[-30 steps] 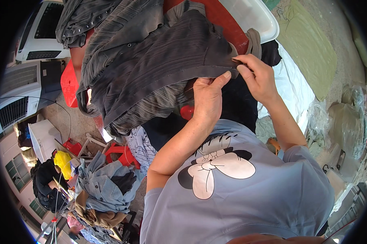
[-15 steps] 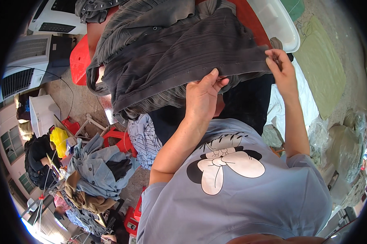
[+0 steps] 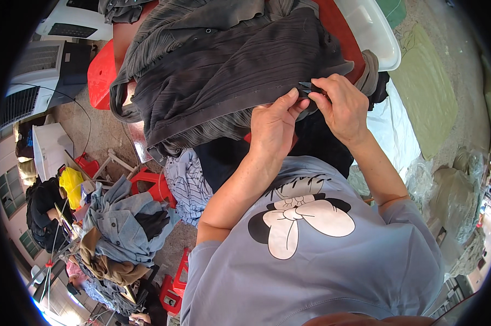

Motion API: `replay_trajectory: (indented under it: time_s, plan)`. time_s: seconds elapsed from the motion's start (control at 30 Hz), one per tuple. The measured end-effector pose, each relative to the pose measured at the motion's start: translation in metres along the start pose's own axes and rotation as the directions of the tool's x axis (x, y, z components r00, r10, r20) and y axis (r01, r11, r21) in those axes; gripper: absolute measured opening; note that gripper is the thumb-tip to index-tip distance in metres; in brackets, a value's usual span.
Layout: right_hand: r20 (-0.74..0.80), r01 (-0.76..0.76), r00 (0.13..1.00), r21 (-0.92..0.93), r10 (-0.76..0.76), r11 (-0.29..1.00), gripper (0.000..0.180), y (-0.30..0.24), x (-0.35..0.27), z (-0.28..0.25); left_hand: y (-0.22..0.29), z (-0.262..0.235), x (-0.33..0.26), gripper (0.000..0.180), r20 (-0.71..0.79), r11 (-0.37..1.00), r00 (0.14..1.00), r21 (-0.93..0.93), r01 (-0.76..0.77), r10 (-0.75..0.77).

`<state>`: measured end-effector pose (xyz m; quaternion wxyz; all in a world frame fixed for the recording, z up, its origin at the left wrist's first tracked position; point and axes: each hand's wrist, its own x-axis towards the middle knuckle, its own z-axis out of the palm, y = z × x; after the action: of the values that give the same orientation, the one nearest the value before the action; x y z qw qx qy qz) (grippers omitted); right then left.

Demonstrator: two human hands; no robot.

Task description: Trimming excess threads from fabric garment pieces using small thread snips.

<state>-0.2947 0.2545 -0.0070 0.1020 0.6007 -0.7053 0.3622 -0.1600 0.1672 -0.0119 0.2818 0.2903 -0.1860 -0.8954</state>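
Observation:
A dark grey pleated garment (image 3: 218,70) lies spread over a pile of similar cloth, its flat hem band running along the near edge. My left hand (image 3: 272,125) is closed on that band, thumb on top and fingers curled beneath. Close beside it, my right hand (image 3: 343,108) is closed around small dark thread snips (image 3: 306,87). Their pointed blades face my left thumb at the cloth's edge. The handle is mostly hidden by my fingers.
Under the cloth is a red table (image 3: 338,27), with a white plastic tub (image 3: 376,32) at its far right. A red stool (image 3: 101,76) stands left. Denim clothes (image 3: 115,217) are heaped lower left, near another person in black (image 3: 47,212). Plastic-wrapped bundles (image 3: 446,190) lie right.
My right hand has left the right end of the hem and come in beside my left hand, with the snips now showing. The left hand keeps its hold nearly in place.

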Motion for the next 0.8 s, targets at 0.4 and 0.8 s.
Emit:
replay_trajectory:
  time_s: [0.4, 0.8]
  plan:
    - [-0.087, 0.019, 0.996, -0.036, -0.022, 0.999, 0.023, 0.004, -0.003, 0.015, -0.003, 0.0, 0.003, 0.01, -0.02, 0.998, 0.999, -0.053, 0.034, -0.035]
    - [-0.033, -0.382, 0.908, 0.351, 0.419, 0.855, 0.011, 0.01, -0.012, 0.02, 0.002, -0.003, -0.001, 0.015, 0.02, 0.999, 1.0, 0.045, 0.014, -0.015]
